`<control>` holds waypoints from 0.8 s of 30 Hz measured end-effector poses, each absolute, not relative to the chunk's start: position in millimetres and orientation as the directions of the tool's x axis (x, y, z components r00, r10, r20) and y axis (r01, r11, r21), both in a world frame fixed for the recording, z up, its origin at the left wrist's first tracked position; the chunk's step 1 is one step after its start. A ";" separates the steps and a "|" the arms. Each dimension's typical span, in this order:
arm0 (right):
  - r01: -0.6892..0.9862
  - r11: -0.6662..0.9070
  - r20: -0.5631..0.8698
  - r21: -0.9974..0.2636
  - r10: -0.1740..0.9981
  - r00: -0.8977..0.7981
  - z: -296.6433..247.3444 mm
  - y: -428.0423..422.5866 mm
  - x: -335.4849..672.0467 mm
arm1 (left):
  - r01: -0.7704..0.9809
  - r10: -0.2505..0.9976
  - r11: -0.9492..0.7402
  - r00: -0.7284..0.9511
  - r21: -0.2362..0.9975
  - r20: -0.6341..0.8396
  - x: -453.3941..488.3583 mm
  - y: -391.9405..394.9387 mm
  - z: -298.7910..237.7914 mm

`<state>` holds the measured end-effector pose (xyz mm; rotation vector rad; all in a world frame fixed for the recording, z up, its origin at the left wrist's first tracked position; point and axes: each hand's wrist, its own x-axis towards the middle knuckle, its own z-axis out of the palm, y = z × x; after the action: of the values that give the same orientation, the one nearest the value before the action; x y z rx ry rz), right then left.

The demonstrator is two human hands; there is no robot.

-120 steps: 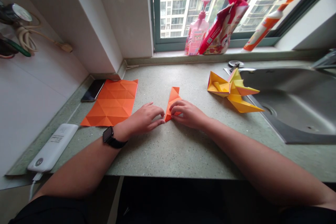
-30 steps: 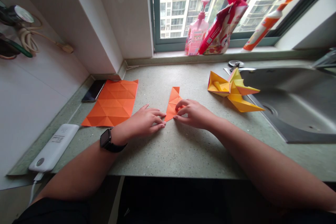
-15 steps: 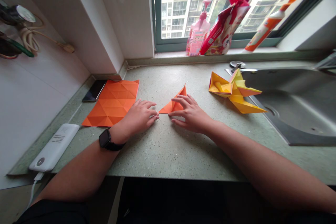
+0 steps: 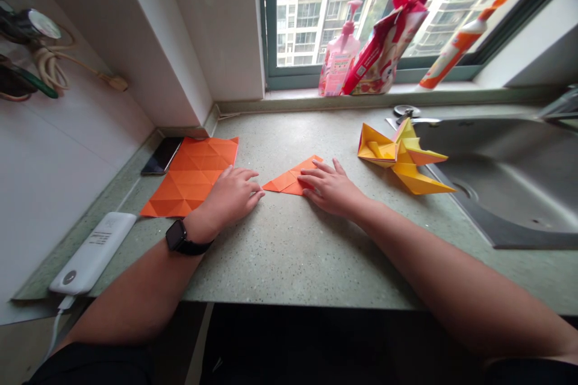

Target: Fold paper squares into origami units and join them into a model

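A small folded triangle of orange paper (image 4: 289, 180) lies flat on the speckled counter, its narrow point toward the left. The fingertips of my left hand (image 4: 237, 192) are closed at that point, and a black watch (image 4: 179, 237) sits on this wrist. My right hand (image 4: 332, 188) rests with spread fingers over the paper's right part, hiding some of it. Beside my left hand is a larger orange sheet (image 4: 189, 171) covered in creases, partly behind the hand. To the right stands a yellow and orange folded paper model (image 4: 401, 159) with several pointed arms.
A dark phone (image 4: 160, 155) lies by the creased sheet, and a white power bank (image 4: 93, 252) with a cable is at the left edge. The steel sink (image 4: 501, 240) is on the right. A pink pump bottle (image 4: 338, 63), a red bag (image 4: 386, 51) and an orange-white bottle (image 4: 454, 51) line the sill.
The small orange paper's raised flap has come down, and it now lies flatter. Its left point and my left hand have shifted slightly left; my right hand has moved slightly right.
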<state>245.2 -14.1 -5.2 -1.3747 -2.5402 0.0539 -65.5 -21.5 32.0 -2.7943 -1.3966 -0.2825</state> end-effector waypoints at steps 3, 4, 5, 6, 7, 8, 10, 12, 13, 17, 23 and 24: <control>0.800 0.579 0.196 -0.159 0.813 -0.549 0.7 -18.0 243.5 | 0.823 0.817 -0.565 0.550 0.052 0.173 -68.2 -20.0 25.7; 0.790 0.592 0.195 -0.163 0.804 -0.562 2.8 -19.5 242.9 | 0.832 0.825 -0.552 0.536 0.053 0.179 -68.9 -19.1 23.3; 0.777 0.606 0.192 -0.167 0.793 -0.578 4.7 -21.0 242.2 | 0.840 0.832 -0.540 0.522 0.058 0.186 -69.4 -18.1 20.9; 0.764 0.622 0.188 -0.172 0.782 -0.594 6.5 -22.6 241.5 | 0.846 0.838 -0.529 0.510 0.063 0.193 -69.6 -17.0 18.9; 0.749 0.639 0.184 -0.179 0.769 -0.612 8.0 -24.3 240.6 | 0.851 0.842 -0.521 0.500 0.067 0.200 -69.5 -16.0 17.3; 0.731 0.656 0.178 -0.187 0.754 -0.632 9.4 -26.1 239.7 | 0.853 0.844 -0.518 0.496 0.067 0.204 -68.9 -15.0 16.3; 0.685 0.696 0.164 -0.213 0.717 -0.678 11.7 -29.9 237.8 | 0.849 0.840 -0.525 0.505 0.061 0.201 -66.8 -13.9 15.9; 0.632 0.734 0.149 -0.247 0.673 -0.724 13.7 -33.5 235.9 | 0.834 0.827 -0.549 0.530 0.062 0.186 -63.6 -13.8 17.1; 0.608 0.749 0.141 -0.263 0.653 -0.744 14.5 -35.2 235.0 | 0.821 0.817 -0.566 0.548 0.069 0.176 -61.8 -14.1 18.0; 0.556 0.780 0.113 -0.286 0.604 -0.789 17.2 -40.4 232.5 | 0.757 0.767 -0.641 0.626 0.128 0.137 -54.8 -16.9 21.1; 0.516 0.802 0.083 -0.302 0.561 -0.824 21.1 -46.1 231.6 | 0.661 0.687 -0.725 0.713 0.193 0.139 -45.2 -22.6 22.0; 0.504 0.806 0.086 -0.311 0.552 -0.830 21.8 -46.8 231.6 | 0.639 0.665 -0.745 0.733 0.192 0.142 -44.0 -23.4 21.6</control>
<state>231.6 -46.8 21.8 -0.8312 -2.8199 0.4140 -44.0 -23.4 21.6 -3.0452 -1.1516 -0.3313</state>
